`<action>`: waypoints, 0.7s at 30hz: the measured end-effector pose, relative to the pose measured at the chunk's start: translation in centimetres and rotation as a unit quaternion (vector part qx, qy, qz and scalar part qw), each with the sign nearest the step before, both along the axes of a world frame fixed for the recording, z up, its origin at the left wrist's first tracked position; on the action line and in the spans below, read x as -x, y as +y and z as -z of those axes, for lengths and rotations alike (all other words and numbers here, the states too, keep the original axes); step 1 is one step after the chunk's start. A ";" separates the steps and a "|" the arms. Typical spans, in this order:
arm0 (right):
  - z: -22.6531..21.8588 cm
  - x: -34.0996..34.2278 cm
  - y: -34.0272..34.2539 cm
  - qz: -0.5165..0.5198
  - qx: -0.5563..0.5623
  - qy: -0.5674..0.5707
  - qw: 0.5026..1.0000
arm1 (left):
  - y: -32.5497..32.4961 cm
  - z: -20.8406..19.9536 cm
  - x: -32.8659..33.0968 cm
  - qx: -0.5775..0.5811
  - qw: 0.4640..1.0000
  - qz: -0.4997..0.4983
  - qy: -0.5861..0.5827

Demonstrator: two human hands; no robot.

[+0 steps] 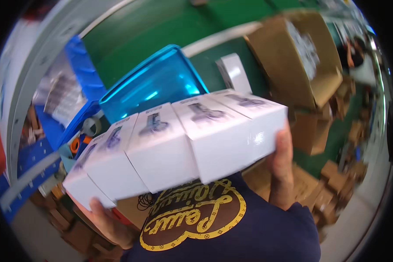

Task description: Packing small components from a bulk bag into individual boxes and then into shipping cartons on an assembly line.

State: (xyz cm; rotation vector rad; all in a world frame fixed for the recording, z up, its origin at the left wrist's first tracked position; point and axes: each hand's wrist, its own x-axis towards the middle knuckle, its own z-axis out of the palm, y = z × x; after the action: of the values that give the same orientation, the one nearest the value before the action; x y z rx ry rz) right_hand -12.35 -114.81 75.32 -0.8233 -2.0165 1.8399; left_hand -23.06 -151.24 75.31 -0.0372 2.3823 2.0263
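A row of several white boxes [159, 159], each printed with a picture of a device on its top face, is held up in front of my chest. My left hand [105, 222] grips the lower left end of the row, its thumb on the near face. At the right end, my right hand [283, 163] presses against the last box, so the row is squeezed between both hands. The row tilts, its left end lower. Most of my fingers are hidden behind and under the boxes.
Beyond the boxes is a shiny blue plastic bin [157, 83]. A single white box [235, 72] stands to its right, near a large open carton [275, 56]. At left, a blue crate [81, 56] holds wrapped goods, with tape rolls [76, 144] nearby. Brown cartons [329, 192] pile at right.
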 end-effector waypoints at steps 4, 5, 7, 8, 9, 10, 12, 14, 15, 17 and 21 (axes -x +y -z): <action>-1.5 -12.2 3.3 0.110 0.120 -0.043 0.986 | 8.3 -0.9 -2.3 0.054 0.978 0.186 -0.077; -0.7 -15.9 3.7 0.128 0.093 -0.034 0.987 | 9.7 -0.7 -3.3 0.056 0.964 0.237 -0.108; 2.2 -23.6 4.1 0.207 0.051 -0.064 0.975 | 15.3 -0.2 -5.5 0.048 0.920 0.345 -0.183; 3.1 -26.8 4.1 0.246 0.050 -0.084 0.964 | 17.9 0.0 -6.8 0.059 0.892 0.400 -0.203; 4.1 -30.0 3.9 0.275 0.045 -0.080 0.957 | 19.9 1.2 -7.7 0.089 0.855 0.482 -0.167; 5.1 -32.8 3.8 0.317 0.032 -0.085 0.944 | 22.6 1.8 -9.1 0.087 0.832 0.518 -0.176; 6.1 -36.6 5.1 0.376 -0.004 -0.098 0.922 | 27.6 3.1 -12.1 0.105 0.792 0.577 -0.171; 7.6 -40.0 8.8 0.373 0.004 -0.106 0.922 | 31.6 5.4 -14.9 0.136 0.778 0.594 -0.153; 8.6 -41.3 11.0 0.357 0.007 -0.121 0.926 | 33.2 7.1 -16.2 0.146 0.778 0.595 -0.142; 10.8 -44.0 18.2 0.333 -0.022 -0.139 0.932 | 38.8 8.1 -20.3 0.158 0.788 0.563 -0.191; 17.8 -43.9 33.4 0.259 -0.006 -0.141 0.956 | 47.7 17.1 -24.1 0.149 0.829 0.518 -0.146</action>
State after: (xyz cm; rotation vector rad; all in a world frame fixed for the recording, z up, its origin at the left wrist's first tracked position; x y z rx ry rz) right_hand 31.56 -81.44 57.49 -1.5135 -1.7243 1.4710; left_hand 1.08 -103.55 58.19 0.7146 1.8117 1.0343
